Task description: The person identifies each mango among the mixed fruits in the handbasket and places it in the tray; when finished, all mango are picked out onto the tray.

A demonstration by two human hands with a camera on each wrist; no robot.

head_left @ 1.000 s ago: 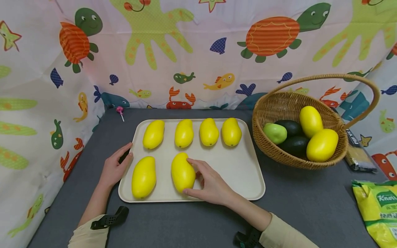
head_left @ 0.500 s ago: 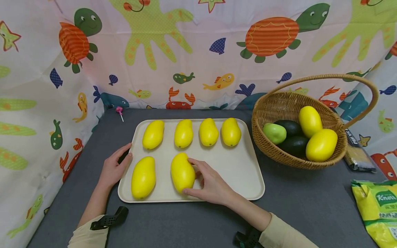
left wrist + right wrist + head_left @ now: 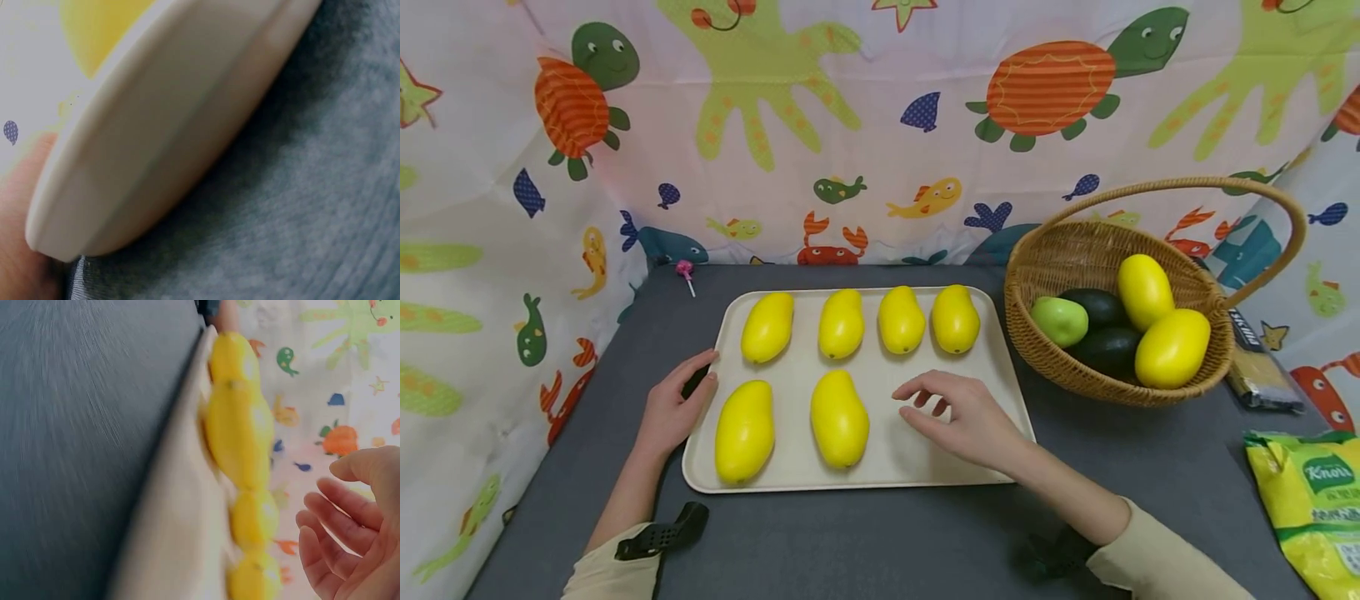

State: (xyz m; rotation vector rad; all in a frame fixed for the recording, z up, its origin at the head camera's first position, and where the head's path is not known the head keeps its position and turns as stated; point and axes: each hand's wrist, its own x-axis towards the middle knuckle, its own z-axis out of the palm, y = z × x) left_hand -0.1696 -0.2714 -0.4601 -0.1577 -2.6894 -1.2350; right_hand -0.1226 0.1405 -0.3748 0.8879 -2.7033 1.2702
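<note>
My right hand (image 3: 966, 421) hovers over the right half of the beige tray (image 3: 947, 471), its fingers loosely bent with nothing between them; the right wrist view shows the same bent fingers (image 3: 340, 519). Left of it, and apart from it, lies a yellow mango (image 3: 839, 419). A second mango (image 3: 745, 432) is at the tray's front left. Several more mangoes form a back row, among them one (image 3: 767, 327) at the left end and one (image 3: 956, 319) at the right. My left hand (image 3: 677, 404) rests against the tray's left rim, fingers fairly straight.
A wicker basket (image 3: 1060, 367) with a tall handle stands at the right, holding yellow mangoes, dark avocados and a green fruit (image 3: 1060, 322). A yellow-green packet (image 3: 1311, 508) and a dark packet (image 3: 1262, 375) lie beyond it. A pink lollipop (image 3: 685, 269) is at the back left.
My right hand has let go of the front-row middle mango and moved right, up off the tray. That mango stays where it was. The left hand has kept its place at the rim.
</note>
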